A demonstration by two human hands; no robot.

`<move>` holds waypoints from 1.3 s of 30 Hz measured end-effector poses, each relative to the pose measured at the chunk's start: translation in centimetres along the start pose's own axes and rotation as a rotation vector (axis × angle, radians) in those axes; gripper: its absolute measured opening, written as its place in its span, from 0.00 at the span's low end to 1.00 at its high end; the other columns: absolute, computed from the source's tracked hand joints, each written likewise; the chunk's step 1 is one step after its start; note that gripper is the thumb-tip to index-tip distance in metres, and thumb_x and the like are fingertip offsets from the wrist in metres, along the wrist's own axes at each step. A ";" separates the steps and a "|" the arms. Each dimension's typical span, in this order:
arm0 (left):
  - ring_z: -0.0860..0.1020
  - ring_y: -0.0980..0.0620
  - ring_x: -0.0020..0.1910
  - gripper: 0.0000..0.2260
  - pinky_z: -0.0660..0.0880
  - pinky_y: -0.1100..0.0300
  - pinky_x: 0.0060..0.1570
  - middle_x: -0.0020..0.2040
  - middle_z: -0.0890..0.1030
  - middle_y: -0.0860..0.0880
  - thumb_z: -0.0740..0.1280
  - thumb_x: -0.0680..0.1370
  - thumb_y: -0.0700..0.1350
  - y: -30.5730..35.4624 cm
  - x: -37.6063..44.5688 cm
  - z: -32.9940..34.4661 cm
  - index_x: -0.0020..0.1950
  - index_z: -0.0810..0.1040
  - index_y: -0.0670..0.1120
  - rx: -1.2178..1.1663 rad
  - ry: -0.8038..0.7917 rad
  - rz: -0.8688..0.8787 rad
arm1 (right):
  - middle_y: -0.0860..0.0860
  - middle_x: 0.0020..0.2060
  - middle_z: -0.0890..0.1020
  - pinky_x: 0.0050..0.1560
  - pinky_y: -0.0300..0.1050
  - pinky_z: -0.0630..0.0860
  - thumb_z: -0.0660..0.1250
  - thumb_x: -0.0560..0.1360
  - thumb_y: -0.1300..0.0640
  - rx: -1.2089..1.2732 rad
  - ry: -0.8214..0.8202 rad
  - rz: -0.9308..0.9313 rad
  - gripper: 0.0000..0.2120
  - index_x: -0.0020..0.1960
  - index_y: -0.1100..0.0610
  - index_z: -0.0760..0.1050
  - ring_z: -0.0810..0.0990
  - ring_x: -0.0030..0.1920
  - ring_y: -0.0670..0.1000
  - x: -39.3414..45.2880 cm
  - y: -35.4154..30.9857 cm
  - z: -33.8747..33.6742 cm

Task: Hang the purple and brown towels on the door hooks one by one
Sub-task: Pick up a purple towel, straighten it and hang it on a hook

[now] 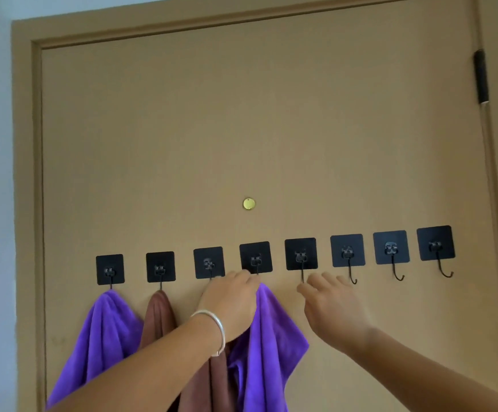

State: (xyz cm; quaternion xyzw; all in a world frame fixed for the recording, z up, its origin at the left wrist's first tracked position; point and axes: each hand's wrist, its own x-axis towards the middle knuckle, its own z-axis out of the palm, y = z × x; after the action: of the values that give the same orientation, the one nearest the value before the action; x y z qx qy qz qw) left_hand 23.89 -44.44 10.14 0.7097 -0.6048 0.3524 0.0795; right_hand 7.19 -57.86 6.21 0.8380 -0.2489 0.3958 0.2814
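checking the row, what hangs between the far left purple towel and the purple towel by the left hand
In the head view, a brown towel hangs between the far-left purple towel and the one at the left hand.

Lit softly and evenly, moderately bright, without hard shadows or a traceable source on the tan door (271, 129). Slightly soft all over, with detail smeared on the black hook plates (301, 253) and mild blur on the hands (232, 304). Bowed by the wide lens, so the door frame (23, 203) leans at the edges and the row of hooks slants.
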 end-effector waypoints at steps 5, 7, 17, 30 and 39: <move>0.60 0.48 0.74 0.27 0.58 0.48 0.71 0.75 0.62 0.48 0.56 0.80 0.55 5.0 3.6 -0.8 0.78 0.54 0.50 -0.051 0.159 0.049 | 0.51 0.52 0.80 0.54 0.51 0.74 0.70 0.69 0.54 -0.089 0.001 0.185 0.19 0.60 0.52 0.77 0.77 0.54 0.55 -1.4 4.6 -3.9; 0.53 0.48 0.77 0.29 0.51 0.47 0.74 0.78 0.56 0.47 0.54 0.81 0.57 7.7 4.9 -1.0 0.79 0.51 0.50 -0.053 0.179 0.074 | 0.52 0.61 0.77 0.65 0.54 0.69 0.66 0.74 0.49 -0.142 -0.044 0.237 0.22 0.67 0.51 0.72 0.73 0.64 0.56 -2.8 6.6 -5.3; 0.46 0.49 0.78 0.31 0.44 0.45 0.75 0.79 0.48 0.47 0.53 0.81 0.59 20.7 10.0 -2.2 0.79 0.45 0.50 -0.289 0.246 0.317 | 0.52 0.73 0.64 0.75 0.59 0.49 0.56 0.79 0.43 -0.458 -0.190 0.444 0.27 0.75 0.49 0.58 0.56 0.75 0.55 -10.9 14.4 -14.1; 0.46 0.49 0.78 0.31 0.47 0.45 0.75 0.79 0.48 0.47 0.51 0.81 0.58 31.1 7.7 -6.8 0.79 0.43 0.48 -0.673 0.391 0.761 | 0.55 0.64 0.76 0.69 0.62 0.62 0.69 0.71 0.45 -0.974 -0.291 0.749 0.25 0.66 0.52 0.73 0.71 0.68 0.58 -18.7 12.1 -27.0; 0.49 0.49 0.77 0.32 0.49 0.45 0.75 0.79 0.50 0.47 0.53 0.81 0.60 37.5 -2.0 -12.6 0.79 0.45 0.49 -0.977 0.388 1.080 | 0.56 0.59 0.78 0.64 0.65 0.68 0.73 0.66 0.46 -1.305 -0.446 0.988 0.26 0.62 0.54 0.76 0.75 0.63 0.59 -25.5 0.2 -37.9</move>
State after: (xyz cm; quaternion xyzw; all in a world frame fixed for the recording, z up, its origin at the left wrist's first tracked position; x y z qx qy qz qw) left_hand -15.50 -45.63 6.54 0.1238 -0.9314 0.1528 0.3063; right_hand -27.16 -27.66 5.79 0.3610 -0.8146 0.0758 0.4475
